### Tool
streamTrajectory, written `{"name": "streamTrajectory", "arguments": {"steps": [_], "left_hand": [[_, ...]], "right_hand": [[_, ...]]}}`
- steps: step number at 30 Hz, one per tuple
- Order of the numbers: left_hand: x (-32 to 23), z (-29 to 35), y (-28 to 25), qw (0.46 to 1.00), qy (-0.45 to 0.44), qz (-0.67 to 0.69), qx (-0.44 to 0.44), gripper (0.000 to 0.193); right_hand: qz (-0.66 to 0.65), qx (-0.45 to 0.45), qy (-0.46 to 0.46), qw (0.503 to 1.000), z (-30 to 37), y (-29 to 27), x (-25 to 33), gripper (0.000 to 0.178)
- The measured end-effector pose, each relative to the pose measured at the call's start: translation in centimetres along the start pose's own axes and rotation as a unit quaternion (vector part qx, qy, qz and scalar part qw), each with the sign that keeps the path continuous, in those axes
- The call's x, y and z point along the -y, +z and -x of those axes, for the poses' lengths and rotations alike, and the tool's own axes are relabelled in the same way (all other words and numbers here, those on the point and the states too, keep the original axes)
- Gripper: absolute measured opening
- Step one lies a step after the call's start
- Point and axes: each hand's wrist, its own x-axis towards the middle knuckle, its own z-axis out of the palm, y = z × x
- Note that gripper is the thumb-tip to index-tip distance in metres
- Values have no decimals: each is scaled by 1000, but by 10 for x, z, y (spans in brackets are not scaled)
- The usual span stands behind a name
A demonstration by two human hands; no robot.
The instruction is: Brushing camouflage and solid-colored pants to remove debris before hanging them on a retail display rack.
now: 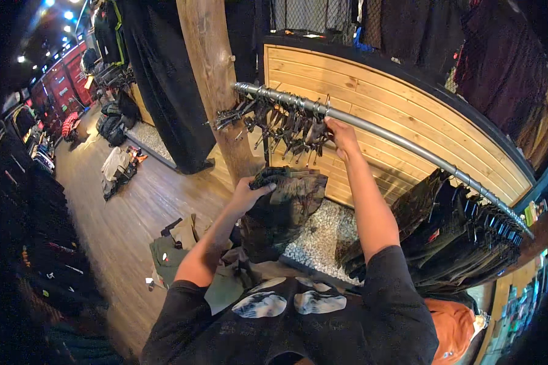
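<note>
My left hand [250,195] is closed on the waist edge of a folded camouflage garment [297,196], which hangs down in front of me. Whether it is trousers or shorts, I cannot tell. My right hand [343,136] is raised to the metal rail [380,126], its fingers closed on a dark clip hanger [318,129] at the right end of a bunch. Several more black hangers [280,125] with no clothes on them crowd the rail's left end, beside the wooden post [208,67].
Dark and camouflage trousers [463,237] hang along the rail's right part. Below lies a bed of pale pebbles [323,234]. Folded clothes [170,252] rest on the wooden floor [97,201], with another pile [119,167] farther off. An orange garment [450,325] is at lower right.
</note>
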Motion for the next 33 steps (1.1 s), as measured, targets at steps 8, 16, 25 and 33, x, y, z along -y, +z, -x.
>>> {"name": "streamTrajectory", "arguments": {"steps": [8,16,25,33], "left_hand": [[-4,21,9,998,-8,22,-57,26],[-6,29,49,998,-1,24,-58,26],[-3,42,87,992,-38,65,-97,31],[-4,36,75,993,-23,66,-98,28]], "right_hand": [[247,-95,-60,962,37,-5,37,23],[304,-19,-139,942,26,-56,17,25],[321,-54,-141,935,21,-55,29,41],[327,-144,-154,921,31,-26,34,38]]}}
